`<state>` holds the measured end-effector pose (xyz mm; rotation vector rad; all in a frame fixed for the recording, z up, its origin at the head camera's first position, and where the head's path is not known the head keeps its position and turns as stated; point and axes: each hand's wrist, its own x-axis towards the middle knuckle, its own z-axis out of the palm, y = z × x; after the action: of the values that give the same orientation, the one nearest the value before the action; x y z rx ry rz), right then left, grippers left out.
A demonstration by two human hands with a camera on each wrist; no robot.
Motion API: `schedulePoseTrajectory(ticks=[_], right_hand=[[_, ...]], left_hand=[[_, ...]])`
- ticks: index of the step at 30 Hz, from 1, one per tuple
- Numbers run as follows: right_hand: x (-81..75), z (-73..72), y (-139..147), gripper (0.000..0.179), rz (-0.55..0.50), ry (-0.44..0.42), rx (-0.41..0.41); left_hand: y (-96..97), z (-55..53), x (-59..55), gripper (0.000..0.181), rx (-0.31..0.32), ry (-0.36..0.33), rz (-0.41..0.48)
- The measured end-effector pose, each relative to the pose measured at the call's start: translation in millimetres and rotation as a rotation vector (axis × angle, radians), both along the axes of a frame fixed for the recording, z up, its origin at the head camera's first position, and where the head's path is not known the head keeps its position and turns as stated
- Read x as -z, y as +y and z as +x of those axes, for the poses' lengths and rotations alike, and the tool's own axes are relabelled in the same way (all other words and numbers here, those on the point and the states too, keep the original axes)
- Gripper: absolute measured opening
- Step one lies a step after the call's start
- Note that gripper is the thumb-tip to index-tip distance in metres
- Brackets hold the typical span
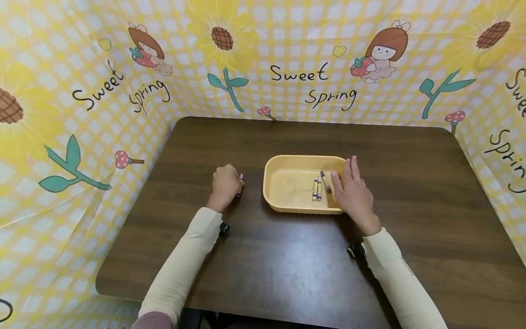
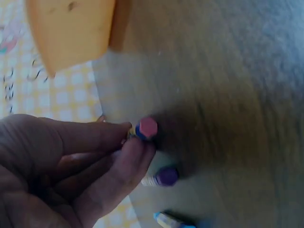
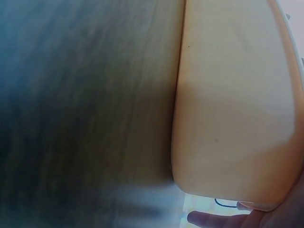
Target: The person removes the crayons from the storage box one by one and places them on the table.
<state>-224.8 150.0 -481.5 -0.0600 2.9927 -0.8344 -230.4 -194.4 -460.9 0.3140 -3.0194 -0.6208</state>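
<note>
My left hand (image 1: 226, 185) is over the table left of the tray, pinching a pink-ended crayon (image 2: 147, 128) between thumb and fingertips. Close by on the table lie a purple crayon (image 2: 166, 176) and a blue crayon (image 2: 173, 221), seen in the left wrist view. The yellow plastic tray (image 1: 283, 210) sits mid-table with a few crayons (image 1: 317, 189) in its right half; one purple crayon (image 1: 326, 182) lies slanted beside two parallel ones. My right hand (image 1: 356, 196) rests at the tray's right end, fingers straight along the outside and thumb over the rim.
The brown wooden table (image 1: 287, 274) has rounded corners. A yellow checked cloth (image 1: 287, 41) with flowers and lettering hangs round its back and sides. Dark wrist bands (image 1: 355, 250) sit at both sleeves.
</note>
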Motion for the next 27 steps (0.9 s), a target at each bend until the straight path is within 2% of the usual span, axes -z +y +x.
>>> schedulePoseTrajectory(ticks=[3,7,10,13,14,15,18,20,21,22,24,27], right_hand=[[-0.3,0.7,0,0.08,-0.004,0.002,0.008],[-0.5,0.3,2,0.079,-0.005,0.014,0.009],[-0.1,0.3,2,0.079,-0.004,0.016,0.006],[0.3,0.6,2,0.078,-0.008,0.009,0.001],[0.4,0.4,2,0.078,-0.009,0.006,0.003],[0.5,0.2,3,0.079,-0.011,0.007,0.005],[-0.3,0.5,3,0.078,-0.011,0.002,0.008],[-0.8,0.5,4,0.078,-0.009,0.002,0.013],[-0.9,0.5,4,0.077,-0.011,0.003,0.014],[-1.0,0.6,5,0.077,-0.013,0.002,0.014],[-0.8,0.9,4,0.078,-0.014,0.002,0.015],[0.7,1.9,3,0.078,-0.02,0.01,0.013]], left_hand=[[8.9,0.3,1.4,0.038,0.025,0.029,-0.072],[13.8,1.5,1.6,0.034,0.053,0.051,-0.13],[11.2,5.6,-2.7,0.033,0.048,0.027,-0.12],[5.9,10.0,-13.6,0.032,0.055,0.007,-0.037],[4.5,9.9,-18.2,0.031,0.058,0.005,0.033],[4.0,9.8,-23.3,0.03,0.064,0.002,0.149],[6.5,9.2,-36.3,0.031,0.069,-0.014,0.626],[14.2,5.6,-41.4,0.034,0.03,-0.035,0.973],[19.6,3.6,-43.1,0.034,0.013,-0.041,1.104],[25.4,1.0,-43.6,0.033,-0.005,-0.044,1.18],[38.5,-3.2,-43.8,0.032,-0.03,-0.057,1.264],[58.6,-7.5,-42.0,0.029,-0.035,-0.09,1.262]])
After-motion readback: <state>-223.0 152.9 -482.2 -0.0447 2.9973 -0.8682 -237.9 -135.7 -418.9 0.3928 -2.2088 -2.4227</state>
